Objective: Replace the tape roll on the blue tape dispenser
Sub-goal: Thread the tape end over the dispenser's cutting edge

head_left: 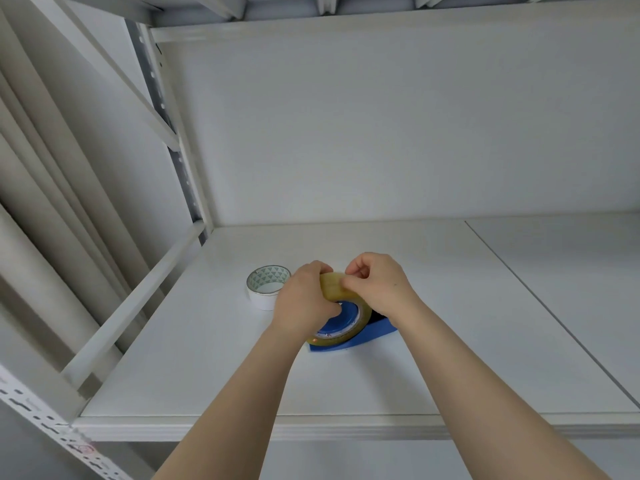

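Note:
The blue tape dispenser [375,332] lies on the white shelf, mostly hidden behind a yellowish clear tape roll [334,289] with a blue core. My left hand [304,301] grips that roll from the left, thumb at the core. My right hand [375,284] pinches the roll's top outer surface with thumb and forefinger. Just left of my hands a white tape roll [268,287] with a green-patterned inner core lies flat on the shelf, untouched.
The white shelf board [207,358] has a front lip [311,427] and a seam [540,299] running back on the right. A diagonal white brace [138,299] and perforated upright [166,116] border the left side. The back wall is plain white.

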